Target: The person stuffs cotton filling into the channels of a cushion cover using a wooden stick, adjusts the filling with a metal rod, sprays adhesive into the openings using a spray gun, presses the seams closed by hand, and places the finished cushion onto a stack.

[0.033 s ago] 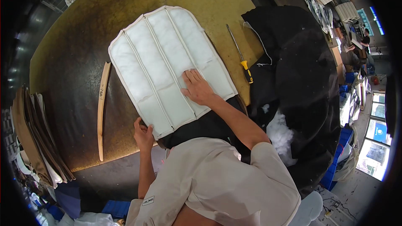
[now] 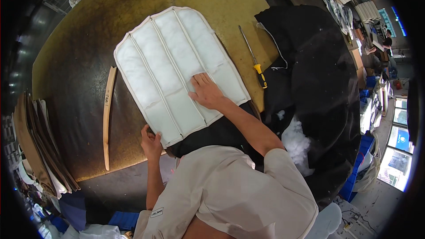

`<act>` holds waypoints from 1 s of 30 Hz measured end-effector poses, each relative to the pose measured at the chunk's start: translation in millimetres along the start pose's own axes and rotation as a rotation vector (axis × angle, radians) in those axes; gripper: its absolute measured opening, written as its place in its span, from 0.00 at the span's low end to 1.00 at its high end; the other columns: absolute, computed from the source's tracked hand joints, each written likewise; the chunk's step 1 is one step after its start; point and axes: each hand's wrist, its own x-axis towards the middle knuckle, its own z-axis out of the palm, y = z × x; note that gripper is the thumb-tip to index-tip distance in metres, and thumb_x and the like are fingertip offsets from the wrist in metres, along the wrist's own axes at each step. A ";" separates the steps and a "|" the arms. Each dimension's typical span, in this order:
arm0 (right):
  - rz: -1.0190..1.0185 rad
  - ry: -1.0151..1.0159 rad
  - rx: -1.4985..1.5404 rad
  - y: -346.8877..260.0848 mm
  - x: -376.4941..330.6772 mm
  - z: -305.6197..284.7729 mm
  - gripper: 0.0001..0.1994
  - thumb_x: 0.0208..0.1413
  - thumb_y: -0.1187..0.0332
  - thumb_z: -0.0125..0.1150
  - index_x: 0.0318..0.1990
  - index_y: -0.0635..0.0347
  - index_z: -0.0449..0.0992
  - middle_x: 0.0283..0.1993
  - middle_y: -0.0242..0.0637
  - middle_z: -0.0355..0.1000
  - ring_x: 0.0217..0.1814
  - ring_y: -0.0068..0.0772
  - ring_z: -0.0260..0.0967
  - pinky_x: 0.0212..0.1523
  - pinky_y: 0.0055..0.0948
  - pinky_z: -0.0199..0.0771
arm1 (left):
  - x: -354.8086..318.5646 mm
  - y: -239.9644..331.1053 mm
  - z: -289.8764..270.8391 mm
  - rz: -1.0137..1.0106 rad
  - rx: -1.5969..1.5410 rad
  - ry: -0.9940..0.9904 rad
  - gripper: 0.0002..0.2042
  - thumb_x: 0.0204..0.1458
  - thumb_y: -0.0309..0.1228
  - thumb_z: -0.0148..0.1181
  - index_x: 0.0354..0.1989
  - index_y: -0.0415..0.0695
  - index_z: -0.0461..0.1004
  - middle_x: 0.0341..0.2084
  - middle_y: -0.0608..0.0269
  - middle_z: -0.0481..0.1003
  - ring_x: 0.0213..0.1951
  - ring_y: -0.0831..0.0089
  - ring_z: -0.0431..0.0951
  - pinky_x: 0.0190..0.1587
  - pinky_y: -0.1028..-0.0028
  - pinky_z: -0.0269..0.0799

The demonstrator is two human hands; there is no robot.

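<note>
The white, round-topped, channelled fabric panel point(image 2: 171, 71) lies on the brown-and-yellow table point(image 2: 79, 88). From its middle, the bare right hand point(image 2: 206, 92) rests on it at four o'clock, fingers unclenched; the bare left hand point(image 2: 152, 144) curls by its seven-o'clock corner, whether grasping I can't tell.

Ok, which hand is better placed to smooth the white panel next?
Likely the right hand: it lies on the white panel, while the left hand is at its lower left corner.
</note>
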 end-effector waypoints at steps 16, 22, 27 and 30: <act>-0.235 -0.019 0.093 12.1 -2.8 -3.6 0.41 0.61 0.42 0.56 0.64 0.77 0.65 0.74 0.59 0.54 0.81 0.56 0.43 0.78 0.49 0.43 | -1.6 6.2 10.9 -0.061 0.133 0.119 0.27 0.47 0.22 0.70 0.59 0.38 0.71 0.20 0.68 0.66 0.23 0.76 0.66 0.28 0.73 0.66; -0.146 0.241 -0.047 60.4 -21.6 -1.4 0.43 0.63 0.42 0.53 0.70 0.75 0.56 0.76 0.59 0.51 0.80 0.56 0.45 0.79 0.50 0.41 | 0.9 16.5 10.6 -0.120 0.153 0.100 0.27 0.47 0.21 0.69 0.59 0.39 0.71 0.21 0.68 0.66 0.24 0.78 0.66 0.29 0.74 0.66; -0.088 0.166 -0.135 81.0 -13.5 -7.0 0.43 0.64 0.41 0.53 0.70 0.75 0.55 0.74 0.59 0.54 0.79 0.56 0.47 0.79 0.49 0.41 | -5.4 14.4 10.5 -0.128 0.143 0.113 0.27 0.47 0.22 0.70 0.59 0.39 0.71 0.21 0.68 0.67 0.25 0.77 0.67 0.30 0.74 0.67; -0.118 0.022 -0.085 83.8 0.7 -34.4 0.44 0.63 0.40 0.53 0.69 0.76 0.57 0.71 0.59 0.57 0.77 0.58 0.49 0.78 0.50 0.42 | -3.3 19.2 11.2 -0.130 0.119 0.122 0.27 0.48 0.22 0.70 0.59 0.39 0.71 0.21 0.69 0.66 0.25 0.78 0.67 0.30 0.74 0.67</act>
